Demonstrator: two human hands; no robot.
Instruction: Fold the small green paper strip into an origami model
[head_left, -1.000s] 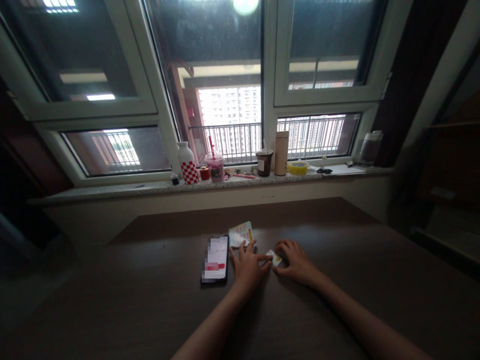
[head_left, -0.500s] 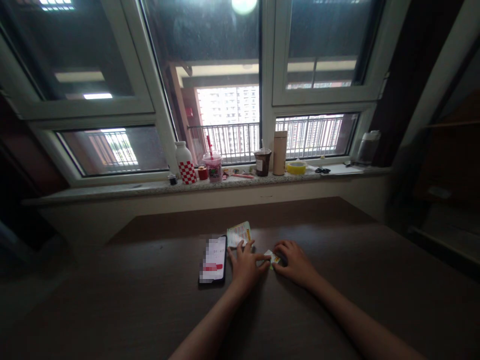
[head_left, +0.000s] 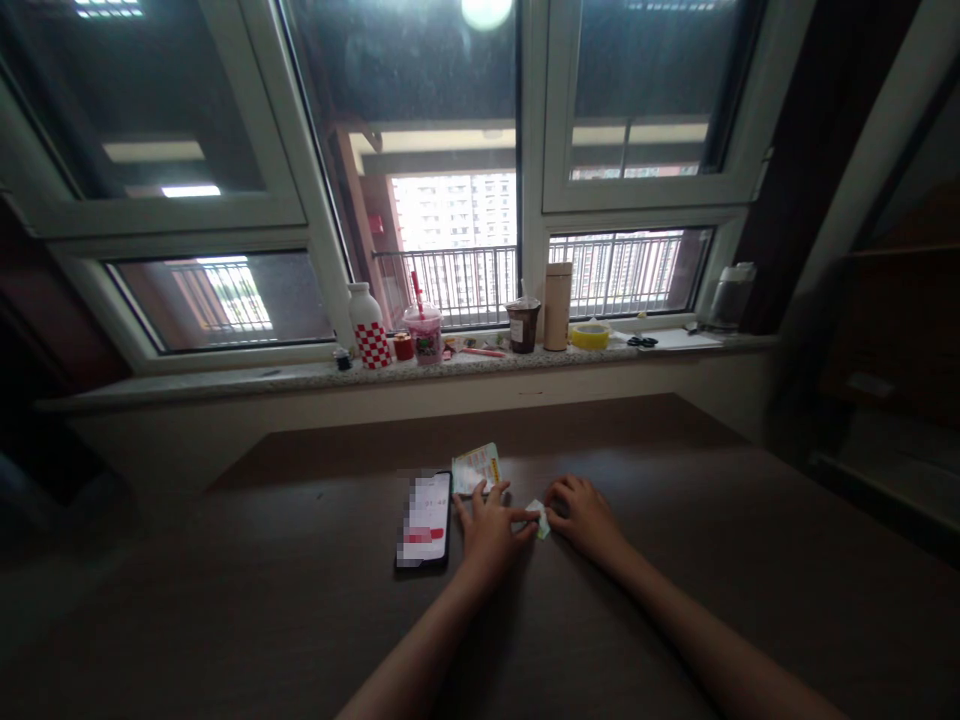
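While your two hands meet to the right of the phone (head_left: 427, 520), the small piece of paper (head_left: 541, 522) lies between them on the table (head_left: 300, 620), pale with a touch of green at its near edge. Your left hand (head_left: 491, 530), just right of the phone, has thumb and forefinger close together on the paper's left side, other fingers spread; whether they pinch it or only press it, you cannot tell. Your right hand (head_left: 581, 515), farther right of the phone, is half curled, thumb and fingertips at the paper's right edge; contact there is unclear.

Obstacles: the phone crowds your left hand's outer side. The printed sheet (head_left: 475, 468), at the phone's upper right corner, has its near edge partly covered by your left fingers.

Beyond the phone, well apart, the sill (head_left: 300, 375) carries a checkered bottle (head_left: 370, 330) and a cup with a straw (head_left: 424, 335); farther right of the phone stand a dark cup (head_left: 523, 327), a tan flask (head_left: 557, 307) and a yellow tape roll (head_left: 589, 337).
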